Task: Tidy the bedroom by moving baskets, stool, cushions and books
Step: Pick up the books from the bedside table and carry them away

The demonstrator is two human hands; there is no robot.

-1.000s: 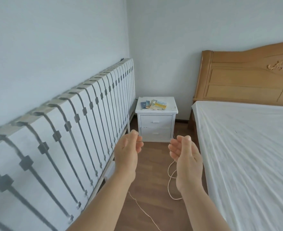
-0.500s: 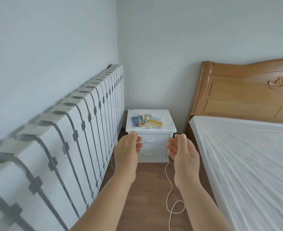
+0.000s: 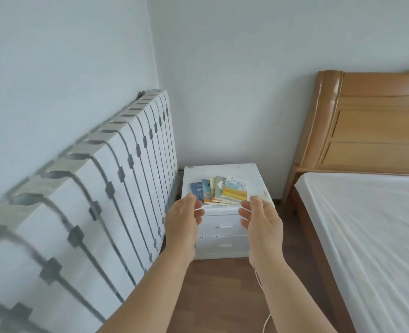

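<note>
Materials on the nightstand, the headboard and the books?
Nightstand: looks like white-painted wood or board, matte, top scuffed and speckled. Headboard: wood, warm orange-brown with a glossy varnish; grain and highlights show on the curved post. Books: paper, thin soft covers with printed colour, fanned flat on the top.

The left hand [image 3: 183,221] and right hand [image 3: 262,223] cover the near edges of the fanned books [image 3: 220,189], whose cover print is too small to read. The bed [image 3: 367,224] and headboard [image 3: 367,121] run off the right edge. The slatted frame [image 3: 78,200] against the wall blurs toward the lower left.
</note>
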